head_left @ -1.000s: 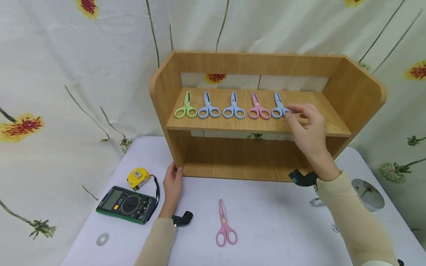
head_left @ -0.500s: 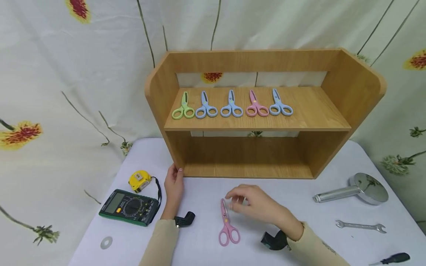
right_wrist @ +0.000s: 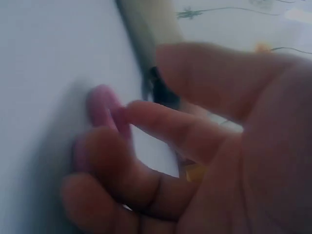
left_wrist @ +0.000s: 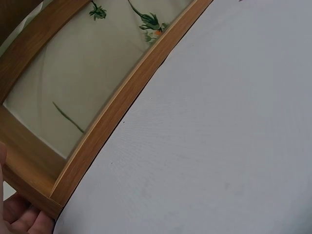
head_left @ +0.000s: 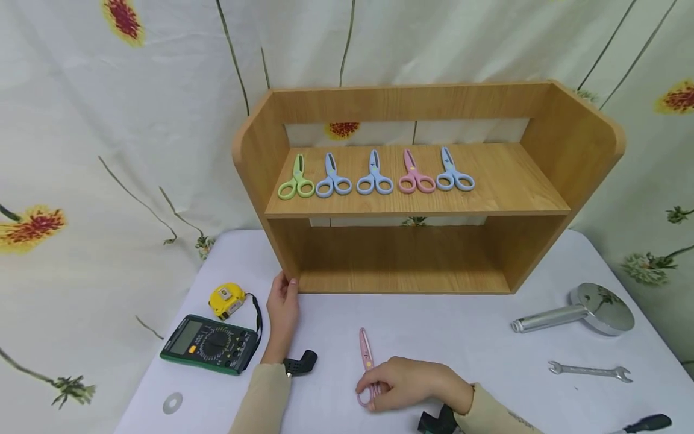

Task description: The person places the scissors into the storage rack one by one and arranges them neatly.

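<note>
Pink scissors (head_left: 365, 349) lie on the white table with the blade pointing at the shelf. My right hand (head_left: 406, 381) is over their handles, fingertips at the rings. In the right wrist view the pink handle (right_wrist: 100, 105) sits by the fingers, blurred, and a wide gap separates the digits of the hand (right_wrist: 209, 146). My left hand (head_left: 284, 310) grips the lower left corner of the wooden shelf (head_left: 417, 212), its fingers (left_wrist: 41, 222) curled behind the side edge. On the upper board, green scissors (head_left: 299, 166), pink scissors (head_left: 409, 163) and several blue scissors (head_left: 447, 161) form a row.
Left on the table are a yellow tape measure (head_left: 226, 300), a multimeter (head_left: 214, 343) and a grey washer (head_left: 173, 403). On the right lie a shower head (head_left: 602, 308), a wrench (head_left: 590, 370) and a black-handled screwdriver (head_left: 647, 423). A flowered cloth (head_left: 135, 120) hangs behind.
My right hand has left the rightmost blue scissors on the shelf and come down to the pink scissors' handles on the table. My left hand has stayed at the shelf corner.
</note>
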A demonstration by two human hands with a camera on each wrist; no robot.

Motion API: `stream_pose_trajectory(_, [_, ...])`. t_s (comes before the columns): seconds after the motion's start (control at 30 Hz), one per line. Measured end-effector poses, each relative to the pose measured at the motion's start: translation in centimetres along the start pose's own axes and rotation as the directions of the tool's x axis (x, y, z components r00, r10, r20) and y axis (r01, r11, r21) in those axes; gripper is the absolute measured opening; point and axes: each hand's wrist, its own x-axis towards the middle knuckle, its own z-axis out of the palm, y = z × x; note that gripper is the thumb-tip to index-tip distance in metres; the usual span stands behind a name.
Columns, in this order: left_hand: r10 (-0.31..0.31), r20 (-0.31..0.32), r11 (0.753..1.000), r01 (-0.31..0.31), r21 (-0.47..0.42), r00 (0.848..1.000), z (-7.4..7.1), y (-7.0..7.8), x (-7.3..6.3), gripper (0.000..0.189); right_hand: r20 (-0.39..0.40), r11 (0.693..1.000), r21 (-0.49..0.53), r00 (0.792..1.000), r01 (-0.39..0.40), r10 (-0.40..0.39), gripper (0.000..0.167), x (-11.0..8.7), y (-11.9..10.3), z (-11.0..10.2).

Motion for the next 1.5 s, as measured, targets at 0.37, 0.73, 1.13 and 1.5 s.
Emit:
stream_pose_trajectory(0.37, [0.024,-0.002,1.0,-0.024,0.0,1.0,0.0,0.2,0.0,0.045,-0.215,0.996,-0.083,0.977,-0.012,-0.006,0.018,1.0,0.7,1.3])
stream_pose_trajectory(0.73, [0.02,0.006,1.0,-0.02,0.009,1.0,0.0,0.4,0.2,0.046,-0.434,0.929,-0.296,0.898,-0.22,0.074,0.035,1.8,0.8,2.6])
stream_pose_trajectory(1.13, [-0.006,0.01,1.0,0.006,0.008,1.0,0.0,-0.1,-0.3,0.047,-0.31,0.975,-0.208,0.951,-0.08,0.011,0.029,1.2,1.5,1.9])
stream_pose_trajectory(1.5, [0.004,-0.007,1.0,-0.004,0.008,1.0,0.1,0.1,-0.2,0.046,-0.268,0.993,-0.117,0.964,-0.03,-0.002,0.01,1.1,1.6,1.0])
